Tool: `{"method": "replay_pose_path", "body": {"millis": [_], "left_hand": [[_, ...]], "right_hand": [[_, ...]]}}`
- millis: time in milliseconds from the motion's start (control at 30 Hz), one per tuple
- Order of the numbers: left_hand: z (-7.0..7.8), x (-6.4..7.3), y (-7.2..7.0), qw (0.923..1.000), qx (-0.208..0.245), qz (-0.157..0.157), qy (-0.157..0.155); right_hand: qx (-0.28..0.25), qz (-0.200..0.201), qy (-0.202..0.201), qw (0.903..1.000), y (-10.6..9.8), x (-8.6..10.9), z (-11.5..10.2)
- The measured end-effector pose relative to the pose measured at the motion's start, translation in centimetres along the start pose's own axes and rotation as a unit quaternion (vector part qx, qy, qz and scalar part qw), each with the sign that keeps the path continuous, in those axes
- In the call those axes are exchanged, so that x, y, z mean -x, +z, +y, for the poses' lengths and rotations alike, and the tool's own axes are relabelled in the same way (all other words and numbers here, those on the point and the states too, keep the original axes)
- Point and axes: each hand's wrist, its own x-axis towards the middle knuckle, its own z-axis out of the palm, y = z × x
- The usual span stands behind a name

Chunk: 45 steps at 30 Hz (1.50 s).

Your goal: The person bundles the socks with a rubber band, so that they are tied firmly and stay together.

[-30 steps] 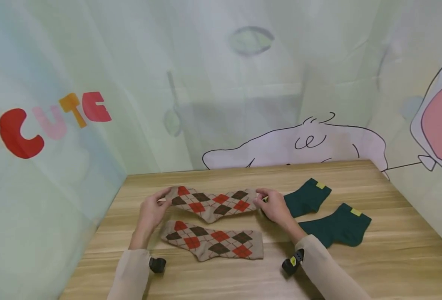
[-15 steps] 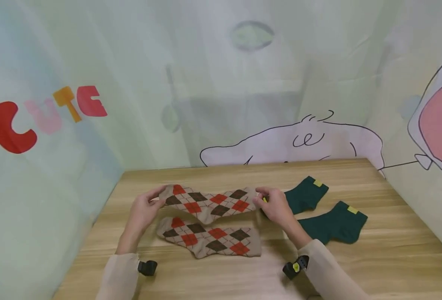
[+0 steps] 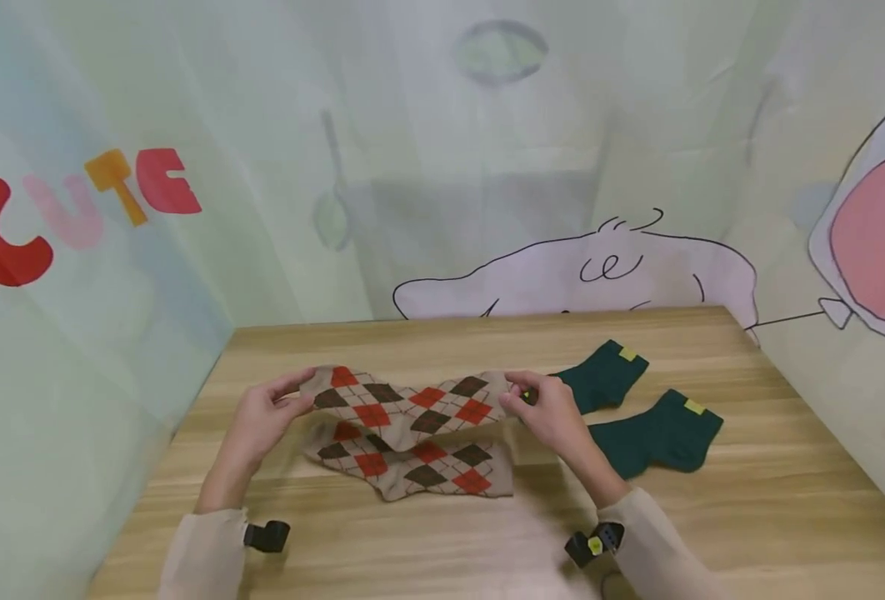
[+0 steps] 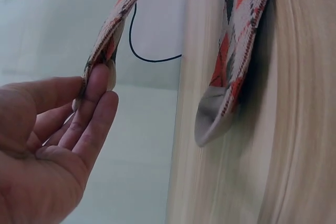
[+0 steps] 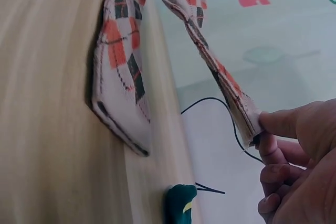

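Observation:
One beige argyle sock (image 3: pixel 405 410) with red and dark brown diamonds is held up off the table, stretched sideways. My left hand (image 3: pixel 264 421) pinches its toe end between thumb and fingers. At the cuff end, my right hand (image 3: pixel 551 412) pinches the fabric, as the right wrist view also shows. A matching argyle sock (image 3: pixel 442 477) lies flat on the table just in front, its upper edge partly hidden by the raised one. In the left wrist view, the lying sock (image 4: pixel 226 103) shows its grey toe.
Two dark green socks with yellow tags lie on the wooden table (image 3: pixel 427 550), right of my right hand: a farther green sock (image 3: pixel 603 375) and a nearer green sock (image 3: pixel 663 433), both partly behind that hand and arm. Printed curtains (image 3: pixel 442 167) enclose the table's back and sides.
The raised argyle sock has come up and toward me, now overlapping the lying one in the head view. My left hand has shifted left; both hands keep their pinch.

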Motion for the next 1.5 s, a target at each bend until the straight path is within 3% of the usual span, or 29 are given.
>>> {"method": "replay_pose_path", "body": {"millis": [267,567,1133,1500], "left_hand": [[-0.4,0.2,-0.4,0.9991,0.026,-0.031,-0.014],[-1.1,1.3,-0.8,0.9980,0.005,-0.060,-0.017],[-2.3,2.0,-0.7,0.9956,0.006,-0.090,-0.026],[-3.1,1.6,0.2,0.9950,-0.010,-0.096,-0.025]], "right_hand": [[0.005,-0.010,0.014,0.9998,-0.2,1.0,-0.1],[0.002,-0.030,0.040,0.9987,0.0,2.3,0.0],[-0.009,-0.082,0.035,0.9960,1.0,3.9,1.2],[-0.024,-0.078,0.033,0.9961,1.8,4.8,1.7]]}}
